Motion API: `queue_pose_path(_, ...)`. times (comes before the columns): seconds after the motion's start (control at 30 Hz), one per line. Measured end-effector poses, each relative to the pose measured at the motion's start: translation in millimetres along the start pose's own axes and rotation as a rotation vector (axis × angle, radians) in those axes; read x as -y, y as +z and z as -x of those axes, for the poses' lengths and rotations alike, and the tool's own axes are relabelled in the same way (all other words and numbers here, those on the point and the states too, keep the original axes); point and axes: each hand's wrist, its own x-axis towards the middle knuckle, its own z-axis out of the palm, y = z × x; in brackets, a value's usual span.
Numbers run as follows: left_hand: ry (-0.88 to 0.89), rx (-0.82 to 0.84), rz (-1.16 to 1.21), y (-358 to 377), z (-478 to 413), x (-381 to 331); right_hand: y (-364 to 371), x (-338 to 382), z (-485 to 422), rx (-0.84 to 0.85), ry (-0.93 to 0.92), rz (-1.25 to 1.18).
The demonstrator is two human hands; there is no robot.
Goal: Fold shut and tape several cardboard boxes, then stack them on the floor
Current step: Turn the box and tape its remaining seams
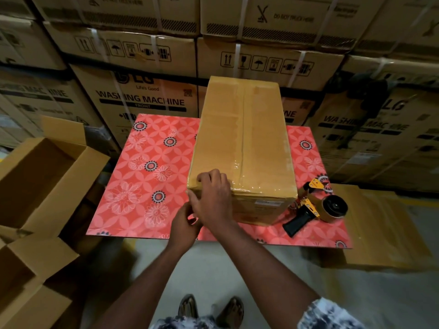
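Here the right hand [213,198] is clamped over the near-left top corner of the closed cardboard box [244,129]: its fingers are bent onto the lid and its thumb lies against the left edge. The left hand [184,222] sits just below it at the same corner, fingertips drawn together. Whether they pinch anything is hidden by the right hand.

The box stands on the table [147,176], which has a red floral cover, and sits right of its middle. Its long axis runs straight away from the person, with the near end towards the table's front edge and the far end pointing at the stacked washing machine cartons [142,98]. A strip of clear tape [242,148] follows the centre seam along that axis and wrinkles over the near edge.

A tape dispenser [318,210] lies on the table just right of the box's near corner, its black handle towards the person. Open cardboard boxes [42,176] stand on the floor to the left.
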Motion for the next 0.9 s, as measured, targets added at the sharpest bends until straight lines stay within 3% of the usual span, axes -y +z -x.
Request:
queue_pose_path(0.13,-0.118,0.004,-0.043,-8.9,-11.0,12.1,-3.5,-10.3,-0.6,0.039,-0.036,-0.027)
queue_pose_path(0.3,-0.04,-0.224,0.074,-29.0,-28.6,-5.5,-3.8,-11.6,-0.4,0.032,0.0,-0.062)
queue_pose_path(0.43,0.034,-0.264,0.148,-31.4,-40.9,-22.0,-1.4,-4.0,-2.2,0.01,0.028,-0.01)
queue_pose_path(0.63,0.12,-0.305,0.053,-17.4,-26.6,-22.6,-3.0,-10.2,1.7,0.026,-0.006,0.008)
queue_pose_path(0.9,0.204,-0.115,-0.116,-24.1,-7.8,-17.0,6.0,-4.3,3.8,0.036,-0.002,0.097)
